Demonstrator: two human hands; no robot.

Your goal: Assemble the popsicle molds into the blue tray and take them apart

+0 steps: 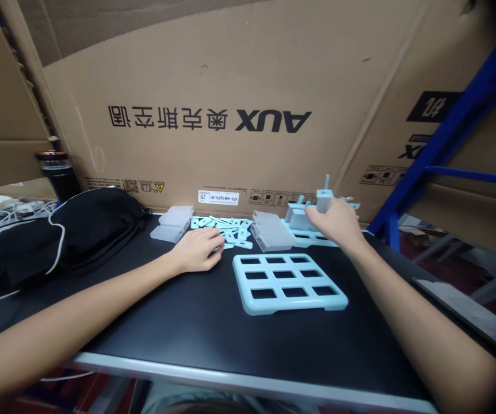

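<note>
My right hand (336, 221) is closed on a light-blue popsicle mold (324, 198) with a thin stick pointing up, above a second blue rack (312, 239) at the back right. Other molds (298, 215) stand in that rack beside my fingers. My left hand (199, 249) rests with curled fingers at the near edge of a pile of small blue pieces (231, 227); what its fingertips hold, if anything, is hidden. Nearer to me lies a blue frame (289, 282) with rectangular openings in rows of three, none of them filled.
Frosted clear boxes (174, 223) stand left of the pile, and more (271, 230) to its right. A black bag (79, 230), cables and a dark bottle (60, 178) are at the left. A large cardboard box (213, 155) walls the back; a blue metal post (455, 126) rises at the right.
</note>
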